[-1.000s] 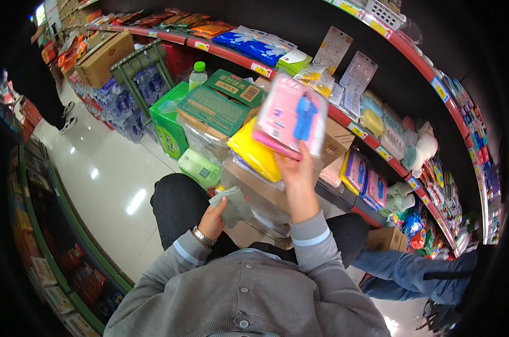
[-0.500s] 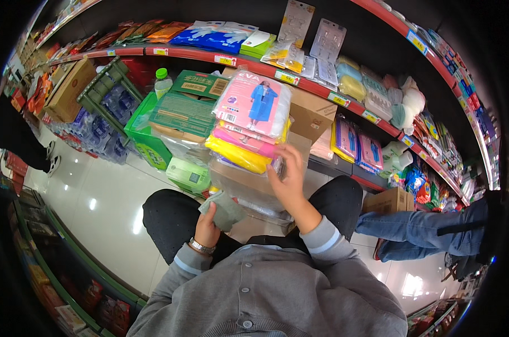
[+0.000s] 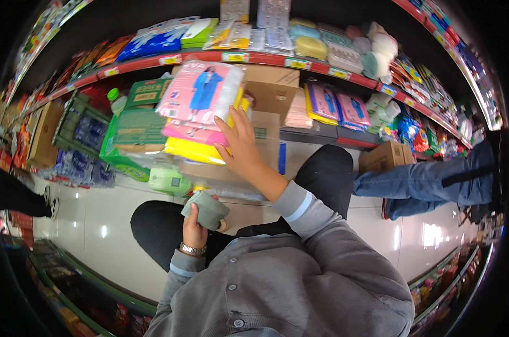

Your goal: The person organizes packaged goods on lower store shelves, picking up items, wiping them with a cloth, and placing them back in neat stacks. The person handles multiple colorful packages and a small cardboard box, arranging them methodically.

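My left hand (image 3: 194, 227), a metal watch at its wrist, is closed on a folded grey-green cloth (image 3: 208, 209) above my left knee. My right hand (image 3: 240, 140) reaches forward with fingers apart, and its fingertips rest against the right side of a stack of bagged raincoats. On top of that stack lies a pink-and-white raincoat pack (image 3: 195, 92) picturing a blue coat. Beneath it are pink packs and a yellow raincoat pack (image 3: 193, 149). The stack sits on a cardboard box (image 3: 221, 173), partly wrapped in clear plastic.
Left of the stack stand green cartons (image 3: 139, 132) and a green-capped bottle (image 3: 117, 101). More raincoat packs (image 3: 324, 104) lie on the low shelf at right, below a red-edged shelf (image 3: 260, 58) of goods. A person's jeans-clad legs (image 3: 428, 182) are at right, beside a small carton (image 3: 384, 157).
The view has turned, so the shelves and stack appear farther left. My right hand has come against the stack's side. My left hand still holds the cloth.
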Demonstrator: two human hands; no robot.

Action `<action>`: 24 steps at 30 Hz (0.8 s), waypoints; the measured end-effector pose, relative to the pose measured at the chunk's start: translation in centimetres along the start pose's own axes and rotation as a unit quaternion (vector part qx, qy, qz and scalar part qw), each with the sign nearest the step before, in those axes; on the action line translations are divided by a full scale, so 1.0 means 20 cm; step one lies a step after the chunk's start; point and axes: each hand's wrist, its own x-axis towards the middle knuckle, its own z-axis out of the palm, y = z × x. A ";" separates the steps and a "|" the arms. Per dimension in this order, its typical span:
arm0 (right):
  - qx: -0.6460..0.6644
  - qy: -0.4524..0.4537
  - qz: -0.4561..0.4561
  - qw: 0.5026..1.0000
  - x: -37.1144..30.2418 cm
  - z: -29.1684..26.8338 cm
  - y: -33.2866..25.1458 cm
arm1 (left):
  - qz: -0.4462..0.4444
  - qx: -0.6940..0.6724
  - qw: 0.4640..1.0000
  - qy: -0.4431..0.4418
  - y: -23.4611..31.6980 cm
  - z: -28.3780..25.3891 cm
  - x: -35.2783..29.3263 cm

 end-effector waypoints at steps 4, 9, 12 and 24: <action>0.012 0.061 -0.005 0.998 -0.05 -0.34 0.19 | -0.049 0.071 0.995 -0.043 -0.04 0.06 0.03; -0.131 0.104 0.110 0.980 -0.17 -0.86 0.61 | -0.135 0.297 0.935 -0.136 -0.16 0.05 0.07; 0.038 0.143 0.306 0.940 -0.36 -1.13 1.08 | -0.117 0.460 0.847 -0.238 -0.28 0.05 0.12; 0.219 0.244 0.741 0.586 -0.94 -1.25 2.79 | -0.224 0.646 0.659 -0.314 -0.50 0.17 0.38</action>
